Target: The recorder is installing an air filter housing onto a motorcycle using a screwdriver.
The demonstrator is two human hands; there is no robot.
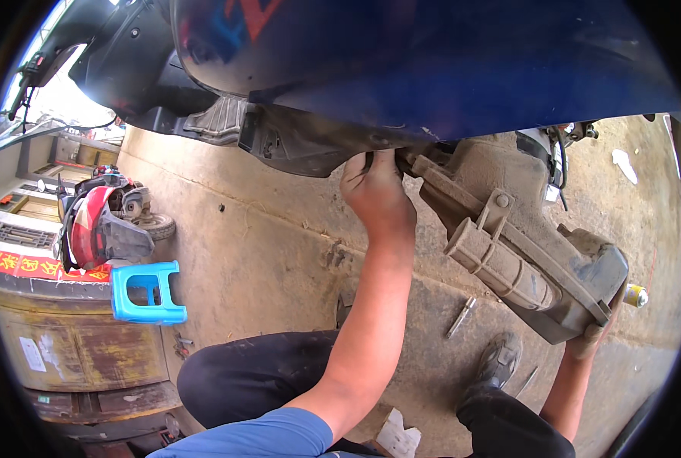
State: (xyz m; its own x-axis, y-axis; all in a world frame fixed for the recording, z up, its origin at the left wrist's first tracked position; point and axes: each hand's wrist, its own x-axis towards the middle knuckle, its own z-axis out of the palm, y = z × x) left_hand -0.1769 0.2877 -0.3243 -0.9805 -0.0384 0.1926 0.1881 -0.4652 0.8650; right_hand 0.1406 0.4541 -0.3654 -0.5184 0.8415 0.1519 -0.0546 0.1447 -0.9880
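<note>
My left hand point(375, 183) reaches up under the blue body panel point(424, 61) of a two-wheeler, beside a dark plastic underside piece point(294, 145); its fingers are curled, and what they grip is hidden. To the right hangs a dusty plastic housing point(516, 237), tilted down to the right, with a cylindrical holder point(501, 271) along it. My right hand point(588, 340) grips the housing's lower right end, its fingers partly behind it.
At left are a red scooter point(92, 221), a blue plastic stool point(149, 313) and a worn wooden cabinet point(80, 336). On the concrete floor point(241, 252) lie a metal tool point(460, 317), a spray can point(634, 296) and a white scrap point(397, 435) near my legs.
</note>
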